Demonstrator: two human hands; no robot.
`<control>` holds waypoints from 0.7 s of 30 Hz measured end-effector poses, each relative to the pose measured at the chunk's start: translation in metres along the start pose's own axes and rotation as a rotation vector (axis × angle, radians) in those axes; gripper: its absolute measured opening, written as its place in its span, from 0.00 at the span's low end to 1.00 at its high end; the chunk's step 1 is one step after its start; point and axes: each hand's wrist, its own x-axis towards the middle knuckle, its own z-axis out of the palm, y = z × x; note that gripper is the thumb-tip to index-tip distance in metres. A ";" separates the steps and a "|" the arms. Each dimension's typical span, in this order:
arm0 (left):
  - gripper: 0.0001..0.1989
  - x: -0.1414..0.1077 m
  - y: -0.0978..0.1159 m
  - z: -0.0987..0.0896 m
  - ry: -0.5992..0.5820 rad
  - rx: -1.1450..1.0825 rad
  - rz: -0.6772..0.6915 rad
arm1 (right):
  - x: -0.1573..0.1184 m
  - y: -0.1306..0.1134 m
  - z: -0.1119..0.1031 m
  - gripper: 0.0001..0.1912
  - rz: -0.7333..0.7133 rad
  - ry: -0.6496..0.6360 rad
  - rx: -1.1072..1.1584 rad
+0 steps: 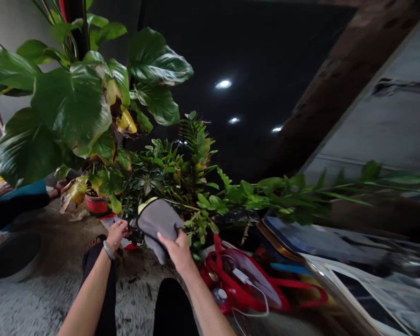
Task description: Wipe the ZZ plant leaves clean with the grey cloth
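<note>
Grey cloth [161, 217] left of red bag [235, 290], raised off floor [133, 291]. Your right hand [177, 247], also left of bag, has grip clamped on cloth's near edge. Your left hand [117, 234], farther left of bag, has fingertips drawn together near red-and-white packet [108, 221]; cannot tell whether that grip holds anything. Leafy plants [203, 149] behind bag. Progress, by judgement: cloth already in your hand, not yet set down; cannot tell how much handling remains.
</note>
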 end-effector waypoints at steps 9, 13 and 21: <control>0.27 0.001 0.001 -0.004 -0.010 0.012 0.000 | 0.012 -0.040 -0.006 0.28 -0.166 0.207 0.160; 0.27 0.001 -0.003 -0.003 -0.006 0.018 0.007 | 0.010 -0.031 0.007 0.28 0.028 0.033 0.307; 0.23 0.006 -0.006 -0.007 0.020 0.033 0.024 | -0.027 -0.015 0.016 0.26 0.189 -0.131 0.380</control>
